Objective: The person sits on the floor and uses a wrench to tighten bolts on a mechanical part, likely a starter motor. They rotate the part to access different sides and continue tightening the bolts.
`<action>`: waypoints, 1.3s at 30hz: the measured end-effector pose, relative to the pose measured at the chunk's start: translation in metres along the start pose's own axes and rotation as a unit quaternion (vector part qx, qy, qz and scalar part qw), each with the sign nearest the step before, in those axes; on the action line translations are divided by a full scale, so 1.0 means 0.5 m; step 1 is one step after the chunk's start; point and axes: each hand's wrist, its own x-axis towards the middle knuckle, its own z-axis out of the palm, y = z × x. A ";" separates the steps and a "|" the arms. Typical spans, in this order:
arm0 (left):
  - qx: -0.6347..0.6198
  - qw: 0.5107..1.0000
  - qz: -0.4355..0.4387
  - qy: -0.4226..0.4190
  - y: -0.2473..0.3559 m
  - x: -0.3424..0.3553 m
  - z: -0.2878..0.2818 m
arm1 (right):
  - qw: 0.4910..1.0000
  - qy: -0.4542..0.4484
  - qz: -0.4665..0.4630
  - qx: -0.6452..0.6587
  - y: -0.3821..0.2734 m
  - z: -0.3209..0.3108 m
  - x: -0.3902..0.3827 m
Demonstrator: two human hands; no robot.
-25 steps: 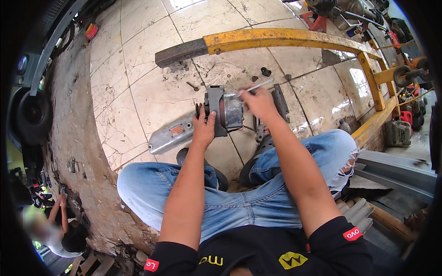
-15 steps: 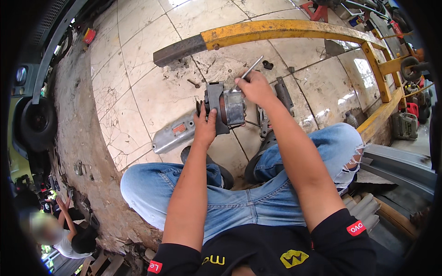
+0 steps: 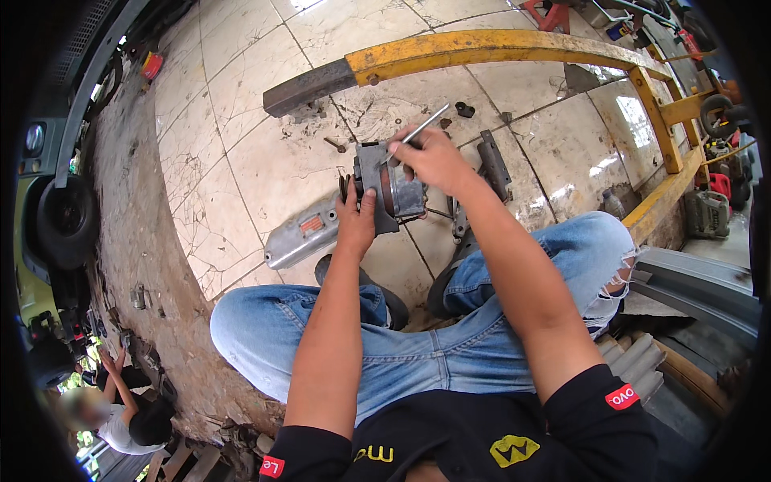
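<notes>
Looking down from over the person's head, I see a grey machine [image 3: 407,198] on the tile floor [image 3: 241,173], at 12 o'clock in front of the knees. The left hand [image 3: 356,221] has its thumb and fingers pinching the machine's 9 o'clock side. The right hand [image 3: 434,161] pinches a thin metal rod [image 3: 431,121] in its fingers, just over the machine's top. The rod's long end points between 1 and 2 o'clock; I can't tell if the other end touches the machine. From the machine, a grey cover [image 3: 299,234] lies at 8 o'clock, a bolt [image 3: 335,145] at 10, and a dark bar [image 3: 495,165] near 3.
</notes>
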 end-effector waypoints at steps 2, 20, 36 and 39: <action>0.004 1.000 -0.005 0.005 -0.003 0.002 -0.001 | 0.998 -0.014 0.034 -0.048 0.021 -0.007 -0.006; -0.006 1.000 0.006 0.008 0.004 0.006 0.005 | 0.999 0.035 0.033 -0.013 0.007 -0.032 -0.064; -0.040 0.998 -0.024 -0.030 0.027 0.009 0.000 | 0.994 0.085 0.030 -0.054 0.044 -0.097 -0.047; -0.036 0.998 -0.036 -0.023 -0.009 0.015 -0.010 | 0.987 -0.106 0.061 -0.104 -0.030 -0.031 -0.059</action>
